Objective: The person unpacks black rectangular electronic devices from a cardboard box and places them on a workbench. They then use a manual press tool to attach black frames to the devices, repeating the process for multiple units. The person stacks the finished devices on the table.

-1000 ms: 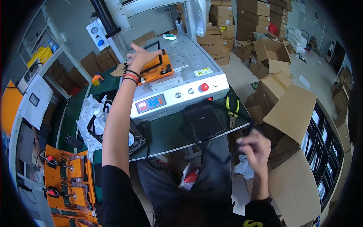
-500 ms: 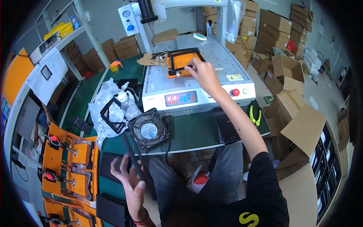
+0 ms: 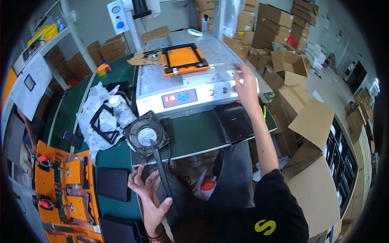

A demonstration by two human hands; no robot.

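Left hand (image 3: 149, 198) holds a black strip (image 3: 161, 168) in its grip; right hand (image 3: 244, 83), fingers loosely spread, hovers over the machine (image 3: 182, 87).

— What sits on the green surface (image 3: 198, 133)?
— A grey machine (image 3: 190, 81) at upper centre, a round fan (image 3: 146, 133) just left of centre, crumpled white plastic (image 3: 97, 117) further left, and a black tray (image 3: 235, 119) right of centre.
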